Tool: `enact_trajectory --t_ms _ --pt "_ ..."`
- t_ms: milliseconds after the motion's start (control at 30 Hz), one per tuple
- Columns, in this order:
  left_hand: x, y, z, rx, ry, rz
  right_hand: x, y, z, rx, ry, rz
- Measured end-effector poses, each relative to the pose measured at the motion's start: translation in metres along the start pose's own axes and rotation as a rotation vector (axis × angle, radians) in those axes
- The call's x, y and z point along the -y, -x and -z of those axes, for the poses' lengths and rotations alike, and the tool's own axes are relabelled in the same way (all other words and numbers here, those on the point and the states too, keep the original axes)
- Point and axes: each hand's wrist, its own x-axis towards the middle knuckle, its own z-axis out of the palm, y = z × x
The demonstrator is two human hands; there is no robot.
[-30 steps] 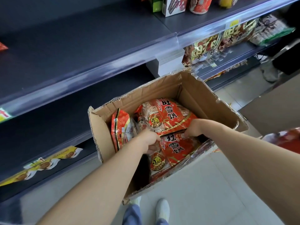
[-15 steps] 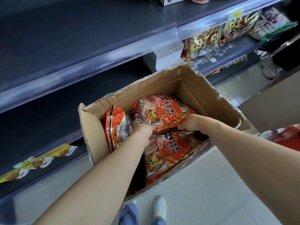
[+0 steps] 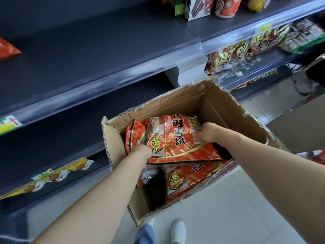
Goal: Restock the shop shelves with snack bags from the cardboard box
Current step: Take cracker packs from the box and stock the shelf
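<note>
An open cardboard box [image 3: 233,113] stands on the floor in front of the shelves, holding several red snack bags. My left hand [image 3: 140,151] grips the lower left corner of the top red snack bag [image 3: 177,138]. My right hand [image 3: 208,132] grips that bag's right edge. The bag is lifted a little and tilted above a second red bag [image 3: 191,176] lying under it. A third red bag [image 3: 134,134] stands upright against the box's left wall.
Dark shelves [image 3: 88,55] run across the upper left. An orange bag [image 3: 7,49] lies at the far left. Boxes and tubs [image 3: 198,7] stand on the upper right shelf, big gold-red bags [image 3: 228,57] below. Yellow packets [image 3: 52,176] lie on a low shelf. My shoes [image 3: 177,229] are on the tiled floor.
Both hands have raised the top snack bag out of the pile, exposing more of the bag beneath. My view has shifted slightly, showing more of the upper shelf.
</note>
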Motion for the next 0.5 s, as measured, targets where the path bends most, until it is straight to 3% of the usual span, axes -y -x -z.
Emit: enact_trajectory --t_ms 133,233,500 --pt "-0.007 -0.001 -0.004 0.009 -0.071 -0.177 -0.006 -0.010 -0.016 0.056 -0.080 -0.016" --pt "-0.015 -0.002 -0.011 0.112 -0.090 -0.283 -0.009 -0.015 -0.021 0.065 -0.220 -0.097" --pt "-0.021 -0.003 -0.002 0.102 0.021 -0.218 -0.006 -0.002 -0.009 0.131 -0.506 -0.261"
